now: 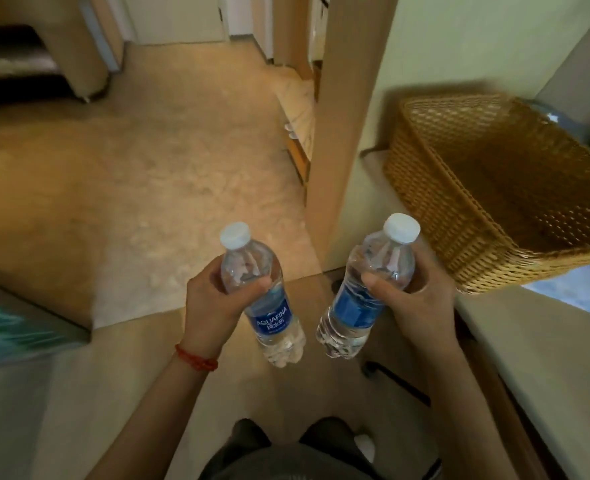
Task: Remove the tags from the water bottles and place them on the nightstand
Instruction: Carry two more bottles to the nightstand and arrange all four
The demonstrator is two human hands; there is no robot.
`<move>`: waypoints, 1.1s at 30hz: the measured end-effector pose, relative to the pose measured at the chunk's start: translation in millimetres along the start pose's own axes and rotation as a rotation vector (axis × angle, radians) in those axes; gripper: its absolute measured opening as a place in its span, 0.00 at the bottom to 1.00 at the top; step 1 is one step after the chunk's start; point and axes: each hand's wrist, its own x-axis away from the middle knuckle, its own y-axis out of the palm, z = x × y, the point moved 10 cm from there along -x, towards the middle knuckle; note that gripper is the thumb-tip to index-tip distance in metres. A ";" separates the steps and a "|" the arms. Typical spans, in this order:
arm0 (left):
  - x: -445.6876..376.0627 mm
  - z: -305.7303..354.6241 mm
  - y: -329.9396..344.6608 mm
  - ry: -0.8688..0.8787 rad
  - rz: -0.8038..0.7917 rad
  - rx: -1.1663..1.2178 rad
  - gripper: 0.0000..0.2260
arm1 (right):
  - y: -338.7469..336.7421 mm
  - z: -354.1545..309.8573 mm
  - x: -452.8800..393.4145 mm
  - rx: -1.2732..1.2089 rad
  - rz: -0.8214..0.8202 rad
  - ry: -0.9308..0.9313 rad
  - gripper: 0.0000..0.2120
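Note:
I hold two clear plastic water bottles with white caps and blue labels, one in each hand, above the floor in front of me. My left hand (214,299) grips the left bottle (262,299) around its upper body; its label reads AQUAFINA. My right hand (415,299) grips the right bottle (366,292) the same way. Both bottles tilt slightly, caps pointing away from me. No separate tag shows on either bottle. A red string bracelet (196,358) circles my left wrist.
A woven wicker basket (487,188) sits on a pale counter (546,358) at my right. A wooden wall edge (342,133) stands ahead, with a tiled hallway floor (131,168) beyond. A cabinet drawer with a dark handle (397,379) lies below my right arm.

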 end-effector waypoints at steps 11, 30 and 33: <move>48.5 -27.8 -202.7 -0.153 0.503 0.106 0.08 | 224.0 -12.8 -25.2 -0.116 -0.434 -0.054 0.19; 197.5 -25.2 -396.5 -0.154 1.472 0.092 0.14 | 564.9 -88.4 43.0 -0.310 -1.325 -0.170 0.17; 227.9 -22.1 -401.7 -0.160 1.624 0.079 0.09 | 603.0 -91.1 67.7 -0.314 -1.448 -0.173 0.19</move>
